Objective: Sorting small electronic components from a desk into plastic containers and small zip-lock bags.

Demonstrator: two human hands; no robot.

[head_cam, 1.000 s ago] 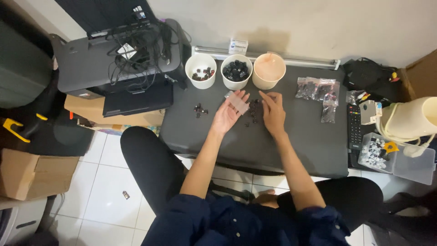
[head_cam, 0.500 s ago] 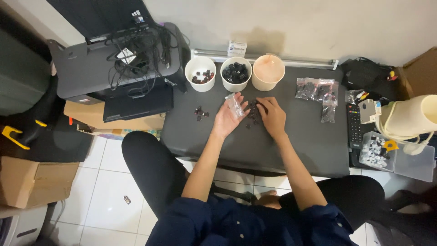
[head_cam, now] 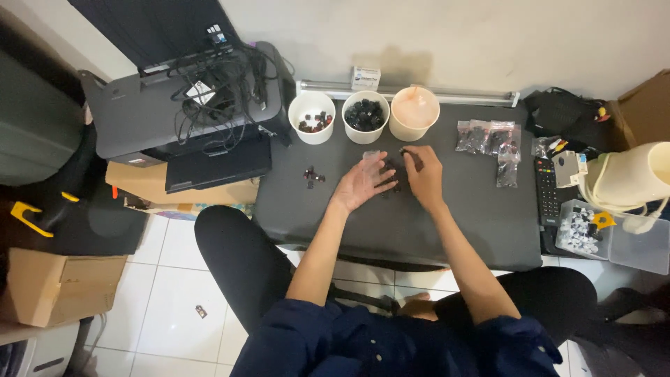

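Over the dark table (head_cam: 419, 230) we've got both hands out near the middle. Our left hand (head_cam: 363, 185) is palm up, fingers loosely spread, with a small clear plastic bag (head_cam: 371, 155) at the fingertips; can't tell if it's properly gripped or just resting there. Our right hand (head_cam: 422, 171) is palm down just beside it, fingertips pinched on a tiny dark part (head_cam: 403, 150), though it's too small to say what it is. A few more little dark parts (head_cam: 391, 183) lie on the table between the two hands, and a small cluster (head_cam: 313, 175) sits off to the left.

Along the back edge we have three paper cups in a row: a white one (head_cam: 311, 117) with a few dark bits, a second white one (head_cam: 365, 115) full of black pieces, and a peach-lidded one (head_cam: 414, 112). Filled clear baggies (head_cam: 488, 139) lie to the right. A printer (head_cam: 167, 112) with tangled cables sits off the left end.
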